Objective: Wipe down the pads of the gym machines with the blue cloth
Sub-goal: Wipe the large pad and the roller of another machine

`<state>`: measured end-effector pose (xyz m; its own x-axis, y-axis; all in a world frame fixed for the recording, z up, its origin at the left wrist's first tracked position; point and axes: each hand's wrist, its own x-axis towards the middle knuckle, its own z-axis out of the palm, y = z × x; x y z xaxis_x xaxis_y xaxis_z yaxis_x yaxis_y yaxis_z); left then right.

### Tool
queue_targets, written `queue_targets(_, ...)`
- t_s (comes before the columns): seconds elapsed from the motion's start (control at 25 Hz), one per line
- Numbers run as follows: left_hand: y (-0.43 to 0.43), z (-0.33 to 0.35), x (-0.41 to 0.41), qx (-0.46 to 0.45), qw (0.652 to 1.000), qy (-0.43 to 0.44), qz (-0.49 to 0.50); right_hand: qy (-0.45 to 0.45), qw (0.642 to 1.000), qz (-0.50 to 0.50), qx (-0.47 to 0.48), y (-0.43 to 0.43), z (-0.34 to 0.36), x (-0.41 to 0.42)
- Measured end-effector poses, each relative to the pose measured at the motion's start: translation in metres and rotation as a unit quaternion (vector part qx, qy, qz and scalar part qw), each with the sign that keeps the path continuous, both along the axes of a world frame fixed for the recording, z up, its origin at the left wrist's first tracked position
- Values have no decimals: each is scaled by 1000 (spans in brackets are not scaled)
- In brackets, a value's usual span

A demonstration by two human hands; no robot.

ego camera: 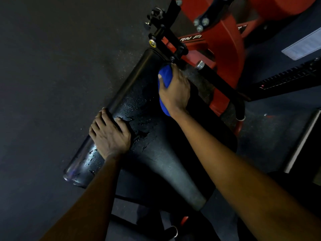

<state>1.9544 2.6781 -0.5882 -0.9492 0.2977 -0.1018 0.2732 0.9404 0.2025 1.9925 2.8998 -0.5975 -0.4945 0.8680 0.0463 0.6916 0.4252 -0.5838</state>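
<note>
Observation from the head view.

1. Pad [139,101]: a long black upholstered pad runs diagonally from lower left to upper right. Its left edge is rounded and glossy. The middle of its surface carries droplets and streaks of liquid; the far end and the nearer tapered part look matte.

2. Blue cloth [165,75]: bunched into a wad and held by the right grip against the pad near its far end, just beside the black bracket bar [166,37]. One end of the cloth shows above the thumb, the other trails out below the heel of the palm.

3. Right grip [175,91]: clenched on the blue cloth, with the thumb laid across the cloth and the fingers curled over it. The forearm reaches in from the lower right.

4. Left grip [109,134]: released and flat, holding nothing. The palm rests on the rounded left edge of the pad, the fingers are spread and draped over that edge, and the thumb lies on the wet surface. It is well apart from the cloth.

5. Surroundings: a red machine frame [224,49] stands behind the far end of the pad, with a cluster of bolts [201,23] and partly legible white lettering. A yellow-ringed knob [152,42] sits on the bracket bar. The floor [52,66] is dark and speckled.
</note>
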Motion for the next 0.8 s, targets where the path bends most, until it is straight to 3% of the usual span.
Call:
queue_targets(0.28, -4, 3, 0, 25, 1000, -13, -12, 4, 994, 112, -6, -29, -4, 43)
queue_targets(0.4, -30, 15, -7, 71, 992, -68, -75, -25, 958, 286, 15, -84, 0, 75)
queue_targets(0.48, -61, 22, -16, 48, 986, -99, -124, -14, 937, 348, 33, -84, -2, 86)
queue_targets(0.68, -178, 22, -10, 60, 987, -137, -66, 2, 980, 199, 27, -114, -4, 75)
queue_targets(0.8, -225, 13, -2, 72, 987, -141, -34, -36, 956, 288, 40, -173, 4, 76)
